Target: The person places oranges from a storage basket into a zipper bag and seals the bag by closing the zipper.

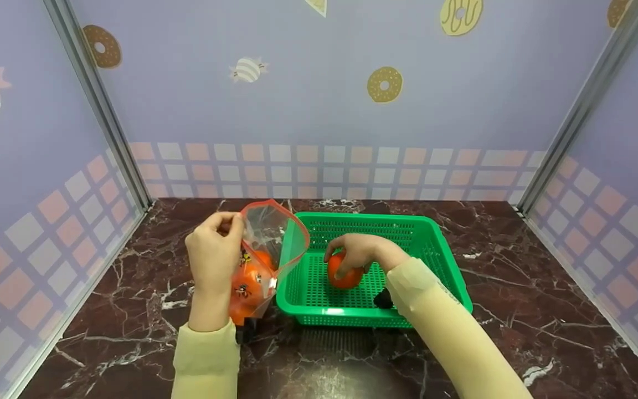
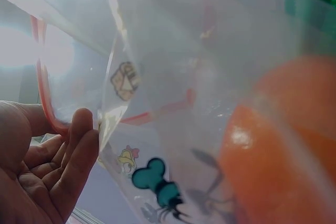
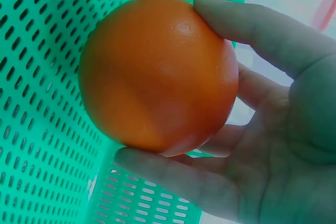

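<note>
My left hand (image 1: 216,252) pinches the red-edged rim of a clear plastic bag (image 1: 283,230), whose mouth gapes toward the basket. Cartoon prints mark the bag, and several oranges (image 1: 247,288) bulge in its lower part. Through the film in the left wrist view, one orange (image 2: 283,156) shows large at the right. Inside a green plastic basket (image 1: 374,317), my right hand (image 1: 366,249) grips a single orange (image 1: 344,274). In the right wrist view, thumb and fingers (image 3: 252,22) curl round that orange (image 3: 157,77), close to the slotted wall.
The basket stands on a dark red marbled table (image 1: 130,332), right of the bag. A patterned back wall (image 1: 319,111) and two side walls enclose the tabletop. Dark wrist-camera parts (image 1: 384,299) show beneath the right sleeve.
</note>
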### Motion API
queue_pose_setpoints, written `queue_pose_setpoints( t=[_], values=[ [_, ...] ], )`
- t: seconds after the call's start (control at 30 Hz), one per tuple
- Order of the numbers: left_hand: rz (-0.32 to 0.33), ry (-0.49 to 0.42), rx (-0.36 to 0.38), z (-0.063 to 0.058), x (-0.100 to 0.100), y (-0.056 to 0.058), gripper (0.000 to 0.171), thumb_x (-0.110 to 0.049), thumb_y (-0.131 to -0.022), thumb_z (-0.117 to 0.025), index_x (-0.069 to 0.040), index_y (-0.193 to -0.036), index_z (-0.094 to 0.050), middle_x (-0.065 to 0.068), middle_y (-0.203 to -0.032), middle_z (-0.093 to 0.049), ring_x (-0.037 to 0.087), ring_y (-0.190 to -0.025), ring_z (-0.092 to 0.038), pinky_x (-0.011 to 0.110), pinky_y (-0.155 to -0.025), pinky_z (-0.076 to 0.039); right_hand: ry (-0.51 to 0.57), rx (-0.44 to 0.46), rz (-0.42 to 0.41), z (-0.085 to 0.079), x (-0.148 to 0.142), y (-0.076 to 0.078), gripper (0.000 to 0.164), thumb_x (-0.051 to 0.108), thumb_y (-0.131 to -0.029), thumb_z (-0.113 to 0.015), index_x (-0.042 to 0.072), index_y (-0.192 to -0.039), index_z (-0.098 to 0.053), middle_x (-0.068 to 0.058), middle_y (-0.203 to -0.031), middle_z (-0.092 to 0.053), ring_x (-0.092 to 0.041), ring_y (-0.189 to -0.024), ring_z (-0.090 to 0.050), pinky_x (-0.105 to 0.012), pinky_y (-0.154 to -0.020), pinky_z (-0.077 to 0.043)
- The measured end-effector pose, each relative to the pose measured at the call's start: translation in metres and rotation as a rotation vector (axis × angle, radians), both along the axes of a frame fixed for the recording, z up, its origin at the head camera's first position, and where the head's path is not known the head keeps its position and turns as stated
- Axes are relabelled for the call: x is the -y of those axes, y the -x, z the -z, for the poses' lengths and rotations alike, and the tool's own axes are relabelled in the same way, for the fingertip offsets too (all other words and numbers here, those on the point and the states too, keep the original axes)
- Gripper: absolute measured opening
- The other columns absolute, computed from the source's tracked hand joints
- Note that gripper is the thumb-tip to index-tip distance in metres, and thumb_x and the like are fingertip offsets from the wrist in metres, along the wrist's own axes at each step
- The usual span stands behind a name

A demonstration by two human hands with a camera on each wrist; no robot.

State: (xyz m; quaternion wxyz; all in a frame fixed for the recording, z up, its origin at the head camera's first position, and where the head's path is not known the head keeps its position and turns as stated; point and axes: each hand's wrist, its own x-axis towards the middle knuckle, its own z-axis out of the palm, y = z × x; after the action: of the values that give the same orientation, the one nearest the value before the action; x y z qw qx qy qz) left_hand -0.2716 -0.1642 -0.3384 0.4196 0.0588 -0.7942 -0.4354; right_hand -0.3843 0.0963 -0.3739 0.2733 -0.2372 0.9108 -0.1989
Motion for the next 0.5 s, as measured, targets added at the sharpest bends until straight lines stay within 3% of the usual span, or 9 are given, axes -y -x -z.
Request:
queue_pose_setpoints(
  t=[0.23, 0.5],
  values=[
    [-0.002, -0.004, 0.013, -0.001, -0.001, 0.001, 0.013, -0.011, -0.093, -0.072, -0.004, -0.087, -0.08, 0.012, -0.073, -0.075, 0.009, -0.058, -0.057, 0.015, -0.057, -0.04, 0.079, 0.004, 0.038, -0.008, -0.002, -0.002, 0.04, 0.022, -0.086, -0.081, 0.033, -0.123, -0.069, -0.009, -0.133, -0.06, -0.026, -0.105, -0.063, -0.037, -0.076, -0.058],
    [0.0, -0.006, 0.02, 0.0, 0.0, 0.0, 0.014, -0.012, -0.094, -0.071, -0.005, -0.088, -0.081, 0.012, -0.074, -0.075, 0.004, -0.057, -0.054, 0.015, -0.056, -0.04, 0.164, -0.003, 0.03, -0.017, -0.005, -0.004, 0.047, 0.023, -0.089, -0.079, 0.024, -0.133, -0.066, -0.012, -0.133, -0.06, -0.027, -0.11, -0.063, -0.039, -0.083, -0.059]
  ],
)
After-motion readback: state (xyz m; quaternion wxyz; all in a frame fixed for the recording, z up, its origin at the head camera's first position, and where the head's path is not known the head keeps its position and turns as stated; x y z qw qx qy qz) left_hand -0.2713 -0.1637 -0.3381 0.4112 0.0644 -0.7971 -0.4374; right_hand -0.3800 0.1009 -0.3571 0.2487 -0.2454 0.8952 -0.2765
